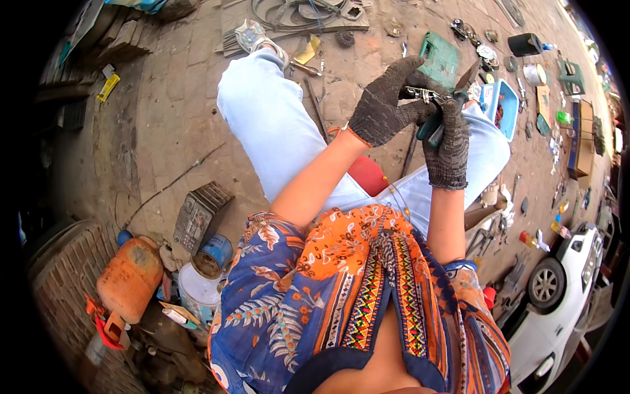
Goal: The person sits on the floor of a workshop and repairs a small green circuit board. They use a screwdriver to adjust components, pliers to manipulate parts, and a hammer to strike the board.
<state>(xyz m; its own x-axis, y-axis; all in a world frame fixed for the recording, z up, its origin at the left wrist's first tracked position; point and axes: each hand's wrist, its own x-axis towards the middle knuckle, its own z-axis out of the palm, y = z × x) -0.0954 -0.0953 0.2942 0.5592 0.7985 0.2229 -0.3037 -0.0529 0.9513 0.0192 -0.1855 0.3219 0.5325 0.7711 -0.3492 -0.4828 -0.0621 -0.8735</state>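
I sit with both hands gloved in dark grey knit, raised over my right knee. My left hand is closed, its thumb and fingers pinching a small shiny metal part that reaches across toward the other hand. My right hand is wrapped round a tool with dark green handles, which looks like shears. A dark blade-like piece sticks up beyond the right fingers. The two hands nearly touch, and the gloves hide where part and tool meet.
A green case and a blue tray lie just beyond my hands. Metal parts and tools litter the brick ground to the right, before a parked white car. An orange gas cylinder and paint buckets stand left.
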